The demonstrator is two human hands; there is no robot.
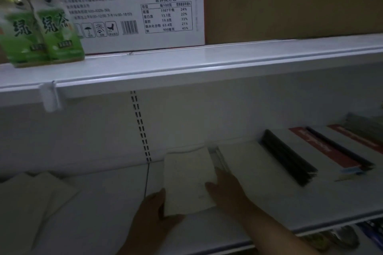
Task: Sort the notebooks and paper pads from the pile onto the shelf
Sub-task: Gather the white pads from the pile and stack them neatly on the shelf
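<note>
There's the white paper pad (187, 178), flat on the lower shelf (103, 203). The left hand (153, 211) grips its near-left corner, fingers (160, 198) curled round it. The right hand (227, 190) rests on its right edge, grip unclear. The black-spined notebooks (288, 161) lie right of the pad.

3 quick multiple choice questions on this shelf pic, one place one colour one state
1. The green tea bottles stand: A on the upper shelf, left; B on the lower shelf, right; C on the carton.
2. The broad band on the notebooks at right is: A green; B red; C yellow.
3. The small white pad is: A standing upright alone; B lying untouched; C touched by both hands.

Answers: 1 A, they stand at the upper shelf's left end; 2 B, red stripes cross the pale covers; 3 C, the left hand and right hand meet its side edges.
</note>
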